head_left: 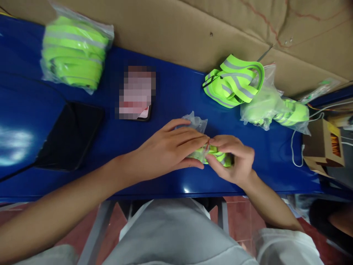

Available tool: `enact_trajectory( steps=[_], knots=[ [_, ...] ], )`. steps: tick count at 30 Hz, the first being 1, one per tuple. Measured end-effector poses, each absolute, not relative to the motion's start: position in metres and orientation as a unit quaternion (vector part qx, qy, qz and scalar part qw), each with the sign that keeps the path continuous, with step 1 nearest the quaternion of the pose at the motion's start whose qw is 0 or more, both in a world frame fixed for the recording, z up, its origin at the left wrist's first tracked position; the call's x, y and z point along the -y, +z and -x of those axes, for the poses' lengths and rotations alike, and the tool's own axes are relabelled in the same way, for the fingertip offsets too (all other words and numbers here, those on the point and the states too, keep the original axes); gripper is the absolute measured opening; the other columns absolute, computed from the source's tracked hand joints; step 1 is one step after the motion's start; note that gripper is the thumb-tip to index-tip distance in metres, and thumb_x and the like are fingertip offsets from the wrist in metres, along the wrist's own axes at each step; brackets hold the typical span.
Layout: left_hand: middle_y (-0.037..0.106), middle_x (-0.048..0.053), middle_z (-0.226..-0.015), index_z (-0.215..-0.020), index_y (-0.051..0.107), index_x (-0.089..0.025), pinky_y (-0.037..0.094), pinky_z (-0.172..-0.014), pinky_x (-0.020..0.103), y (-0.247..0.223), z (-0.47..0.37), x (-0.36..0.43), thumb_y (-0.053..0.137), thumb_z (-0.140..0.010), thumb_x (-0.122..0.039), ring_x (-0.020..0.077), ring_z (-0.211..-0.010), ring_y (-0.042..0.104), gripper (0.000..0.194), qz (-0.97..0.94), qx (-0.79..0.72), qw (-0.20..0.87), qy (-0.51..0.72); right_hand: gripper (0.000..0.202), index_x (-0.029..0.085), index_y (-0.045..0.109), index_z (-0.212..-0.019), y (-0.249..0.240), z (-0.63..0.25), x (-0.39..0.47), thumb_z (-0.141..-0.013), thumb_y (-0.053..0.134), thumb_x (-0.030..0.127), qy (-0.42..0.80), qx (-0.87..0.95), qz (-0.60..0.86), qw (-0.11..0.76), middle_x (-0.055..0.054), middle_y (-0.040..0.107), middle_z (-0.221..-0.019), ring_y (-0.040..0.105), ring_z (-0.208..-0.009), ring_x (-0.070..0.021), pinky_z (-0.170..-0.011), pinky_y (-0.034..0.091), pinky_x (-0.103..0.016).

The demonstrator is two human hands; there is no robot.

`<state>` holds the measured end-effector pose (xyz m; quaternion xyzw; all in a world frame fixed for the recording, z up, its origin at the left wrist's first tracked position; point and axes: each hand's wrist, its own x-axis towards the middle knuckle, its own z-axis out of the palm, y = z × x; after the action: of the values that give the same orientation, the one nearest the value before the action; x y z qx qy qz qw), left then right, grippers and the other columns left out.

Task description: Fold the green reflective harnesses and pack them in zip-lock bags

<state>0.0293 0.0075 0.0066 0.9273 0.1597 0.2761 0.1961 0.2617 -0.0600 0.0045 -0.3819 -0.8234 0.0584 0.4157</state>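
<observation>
My left hand [172,147] lies over a clear zip-top plastic bag [197,122], its fingers on top and thumb below, round the bag's mouth. A bundled fluorescent yellow-green reflective strap [224,159] lies at that mouth, partly inside the bag. My right hand [234,156] is closed round the bundle, with thumb and index finger near the bag's red-edged opening. Fingertips of both hands meet there. My fingers hide much of the bag and strap.
A loose reflective strap [234,82] lies at the back, beside bagged straps [292,112]. A large filled bag [74,53] stands back left. A phone [136,94], a black tablet-like device [70,136] with a cable, and an open cardboard box [321,143] are on the blue table [171,184].
</observation>
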Motion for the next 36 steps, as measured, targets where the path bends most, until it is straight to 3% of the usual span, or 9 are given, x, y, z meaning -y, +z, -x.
enact_trajectory(
  steps=[4, 8, 10, 14, 19, 23, 26, 31, 36],
  knots=[
    [0.073, 0.007, -0.136, -0.136, 0.060, -0.021, 0.037, -0.122, 0.037, 0.002, -0.029, -0.011, 0.059, -0.101, -0.051, 0.0208, -0.124, 0.069, 0.046, -0.931, -0.178, 0.197, 0.251, 0.035, 0.024, 0.071, -0.117, 0.003, -0.260, 0.061, -0.085, 0.083, 0.016, 0.040, 0.798, 0.412, 0.438, -0.008, 0.065, -0.115, 0.073, -0.098, -0.0217, -0.084, 0.066, -0.037],
    [0.073, 0.008, -0.134, -0.136, 0.060, -0.020, 0.037, -0.121, 0.038, -0.003, -0.030, -0.011, 0.058, -0.102, -0.048, 0.0205, -0.123, 0.069, 0.044, -0.924, -0.180, 0.197, 0.274, 0.029, 0.024, 0.071, -0.127, -0.005, -0.257, 0.060, -0.100, 0.062, 0.023, 0.024, 0.820, 0.390, 0.419, -0.010, 0.057, -0.118, 0.069, -0.106, -0.0248, -0.091, 0.065, -0.044],
    [0.074, 0.008, -0.131, -0.135, 0.061, -0.019, 0.037, -0.121, 0.039, -0.003, -0.030, -0.010, 0.060, -0.102, -0.047, 0.0212, -0.119, 0.070, 0.043, -0.920, -0.185, 0.189, 0.290, 0.030, 0.024, 0.068, -0.129, -0.010, -0.254, 0.058, -0.101, 0.057, 0.025, 0.046, 0.807, 0.388, 0.443, -0.010, 0.057, -0.115, 0.069, -0.105, -0.0246, -0.090, 0.065, -0.044],
    [0.075, 0.008, -0.130, -0.133, 0.063, -0.020, 0.039, -0.119, 0.041, 0.000, -0.030, -0.007, 0.061, -0.100, -0.050, 0.0222, -0.117, 0.071, 0.044, -0.914, -0.209, 0.180, 0.297, 0.047, 0.026, 0.062, -0.132, -0.009, -0.248, 0.056, -0.088, 0.075, 0.015, 0.135, 0.732, 0.389, 0.543, -0.006, 0.066, -0.104, 0.073, -0.093, -0.0223, -0.083, 0.066, -0.042],
    [0.076, 0.010, -0.125, -0.135, 0.062, -0.018, 0.050, -0.110, 0.037, -0.004, -0.034, 0.000, 0.059, -0.102, -0.048, 0.0228, -0.118, 0.071, 0.045, -0.904, -0.204, 0.209, 0.314, 0.036, 0.023, 0.071, -0.122, 0.003, -0.250, 0.061, -0.088, 0.077, 0.011, 0.061, 0.809, 0.369, 0.454, -0.005, 0.078, -0.104, 0.075, -0.099, -0.0233, -0.086, 0.065, -0.042],
    [0.076, 0.010, -0.124, -0.138, 0.061, -0.019, 0.054, -0.107, 0.035, -0.005, -0.035, 0.005, 0.059, -0.102, -0.044, 0.0213, -0.118, 0.071, 0.044, -0.887, -0.214, 0.231, 0.338, 0.030, 0.022, 0.070, -0.126, 0.007, -0.255, 0.063, -0.098, 0.063, 0.018, 0.074, 0.832, 0.369, 0.408, -0.007, 0.077, -0.110, 0.072, -0.108, -0.0258, -0.093, 0.062, -0.047],
    [0.077, 0.007, -0.123, -0.134, 0.064, -0.023, 0.055, -0.108, 0.031, -0.001, -0.034, 0.006, 0.063, -0.100, -0.043, 0.0186, -0.117, 0.072, 0.039, -0.860, -0.241, 0.274, 0.357, 0.038, 0.025, 0.065, -0.132, 0.011, -0.261, 0.061, -0.094, 0.067, 0.023, 0.119, 0.796, 0.405, 0.432, -0.010, 0.071, -0.120, 0.070, -0.113, -0.0289, -0.094, 0.062, -0.051],
    [0.076, 0.006, -0.125, -0.132, 0.066, -0.026, 0.056, -0.108, 0.030, 0.004, -0.033, 0.005, 0.071, -0.096, -0.039, 0.0181, -0.118, 0.072, 0.038, -0.830, -0.266, 0.314, 0.376, 0.032, 0.023, 0.071, -0.117, 0.019, -0.265, 0.060, -0.087, 0.083, 0.024, 0.131, 0.771, 0.451, 0.431, -0.007, 0.074, -0.103, 0.072, -0.098, -0.0241, -0.084, 0.063, -0.041],
    [0.076, 0.010, -0.127, -0.135, 0.064, -0.019, 0.057, -0.110, 0.030, 0.000, -0.034, 0.009, 0.071, -0.096, -0.031, 0.0190, -0.119, 0.072, 0.042, -0.862, -0.209, 0.272, 0.373, 0.034, 0.026, 0.074, -0.120, 0.019, -0.263, 0.065, -0.088, 0.082, 0.019, 0.143, 0.783, 0.427, 0.428, -0.007, 0.075, -0.110, 0.074, -0.098, -0.0233, -0.083, 0.063, -0.041]
  ],
)
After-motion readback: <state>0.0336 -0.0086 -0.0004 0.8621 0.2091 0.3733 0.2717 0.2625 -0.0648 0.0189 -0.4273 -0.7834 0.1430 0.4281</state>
